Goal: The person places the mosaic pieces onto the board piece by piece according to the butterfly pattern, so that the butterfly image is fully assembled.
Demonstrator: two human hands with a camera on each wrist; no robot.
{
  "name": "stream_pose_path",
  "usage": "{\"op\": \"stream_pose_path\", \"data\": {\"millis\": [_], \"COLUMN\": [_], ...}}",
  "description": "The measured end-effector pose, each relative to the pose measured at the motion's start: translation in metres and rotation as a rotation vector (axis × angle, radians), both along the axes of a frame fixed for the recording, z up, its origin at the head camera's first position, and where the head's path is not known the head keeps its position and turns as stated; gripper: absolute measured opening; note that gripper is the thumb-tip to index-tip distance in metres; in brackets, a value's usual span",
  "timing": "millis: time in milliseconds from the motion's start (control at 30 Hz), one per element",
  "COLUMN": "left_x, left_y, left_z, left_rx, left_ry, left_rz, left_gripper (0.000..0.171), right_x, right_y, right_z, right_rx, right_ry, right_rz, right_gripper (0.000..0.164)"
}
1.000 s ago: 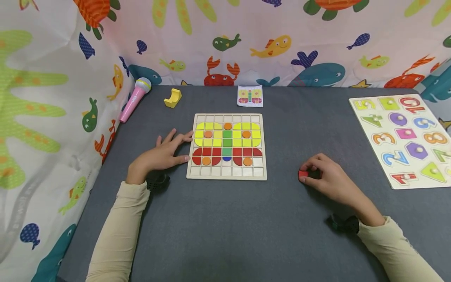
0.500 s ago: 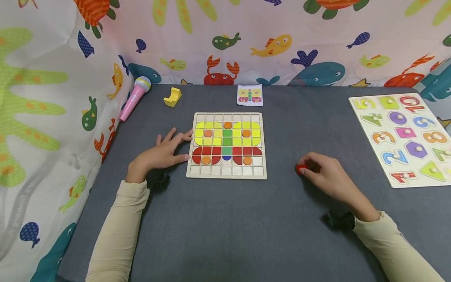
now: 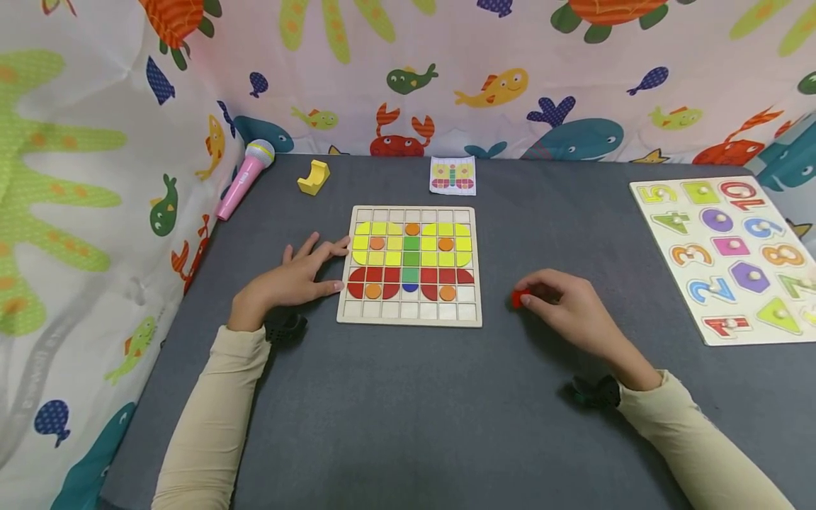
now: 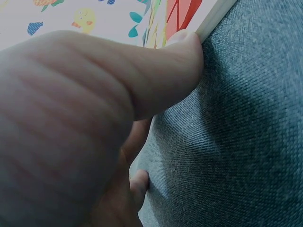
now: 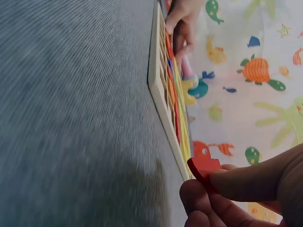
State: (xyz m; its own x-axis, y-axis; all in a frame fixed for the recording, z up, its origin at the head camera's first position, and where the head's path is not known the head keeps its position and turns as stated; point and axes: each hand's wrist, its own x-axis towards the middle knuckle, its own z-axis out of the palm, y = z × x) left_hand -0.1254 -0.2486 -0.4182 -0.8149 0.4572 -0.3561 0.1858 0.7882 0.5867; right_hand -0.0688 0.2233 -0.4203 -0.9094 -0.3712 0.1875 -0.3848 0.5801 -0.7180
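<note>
A square wooden grid board (image 3: 409, 310) lies on the dark table, with yellow, red, green, orange and blue tiles forming a butterfly. Along its left edge rests my left hand (image 3: 290, 283), fingers spread; the left wrist view has the thumb (image 4: 175, 71) right at the board's side. To the right of the board, my right hand (image 3: 567, 308) pinches a small red tile (image 5: 203, 166) between thumb and fingers. One side of this tile looks curved in the right wrist view, and the fingers cover part of it. A red-row cell at the board's right side shows bare wood.
Behind the board lies a printed butterfly card (image 3: 452, 176). A yellow arch block (image 3: 313, 178) and a pink toy microphone (image 3: 242, 180) are at the back left. A number puzzle board (image 3: 664, 241) lies at right. Sea-animal fabric (image 3: 357, 42) borders the back and left.
My right hand has moved left and slightly away from me, carrying the red tile nearer to the board. The left hand stays at the board's edge.
</note>
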Motion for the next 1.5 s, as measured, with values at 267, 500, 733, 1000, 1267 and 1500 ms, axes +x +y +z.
{"op": "stream_pose_path", "data": {"millis": [267,500,733,1000,1267,1500], "left_x": [0.001,0.003,-0.004,-0.002,-0.005,0.002], "left_y": [-0.002,-0.002,-0.004,-0.003,-0.008,-0.003], "left_z": [0.0,0.001,-0.004,-0.003,-0.015,-0.003], "left_rx": [0.02,0.055,0.037,0.016,0.03,0.059], "left_ry": [-0.004,0.0,0.007,0.015,0.025,0.019], "left_rz": [-0.009,-0.008,-0.016,-0.016,-0.012,-0.007], "left_gripper": [0.064,0.064,0.064,0.063,0.069,0.064], "right_x": [-0.006,-0.012,-0.018,-0.019,-0.025,-0.029], "right_y": [-0.028,-0.049,-0.06,-0.068,-0.068,-0.065], "right_z": [-0.001,-0.004,-0.008,-0.01,-0.008,-0.004], "right_rx": [-0.043,-0.028,-0.037,-0.002,0.067,0.11], "right_ry": [-0.005,-0.059,-0.087,-0.053,-0.005,0.04], "right_rz": [0.058,0.035,0.014,0.043,0.159,0.262], "right_gripper": [0.019,0.014,0.01,0.007,0.009,0.017]}}
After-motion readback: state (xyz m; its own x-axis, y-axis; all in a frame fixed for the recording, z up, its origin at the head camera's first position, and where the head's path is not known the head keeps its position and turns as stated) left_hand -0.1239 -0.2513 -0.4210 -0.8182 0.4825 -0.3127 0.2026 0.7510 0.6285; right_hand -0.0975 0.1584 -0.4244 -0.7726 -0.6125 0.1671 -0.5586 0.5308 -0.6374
